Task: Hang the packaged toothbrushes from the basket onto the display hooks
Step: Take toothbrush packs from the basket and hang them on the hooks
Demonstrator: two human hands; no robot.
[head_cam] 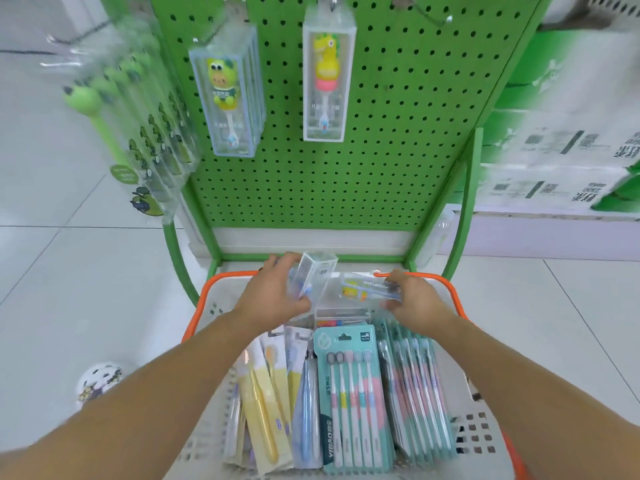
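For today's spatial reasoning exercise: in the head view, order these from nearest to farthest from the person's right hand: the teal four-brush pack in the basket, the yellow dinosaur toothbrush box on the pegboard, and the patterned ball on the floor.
From the right hand:
1. Teal four-brush pack, just below it in the basket.
2. Yellow dinosaur toothbrush box, hanging above on the pegboard.
3. Patterned ball, far left on the floor.

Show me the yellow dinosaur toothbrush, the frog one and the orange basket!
Yellow dinosaur toothbrush [327, 64]: head view, on its yellow body inside the clear box.
Frog toothbrush [222, 85]: head view, on its green head.
Orange basket [429, 277]: head view, on its far rim.
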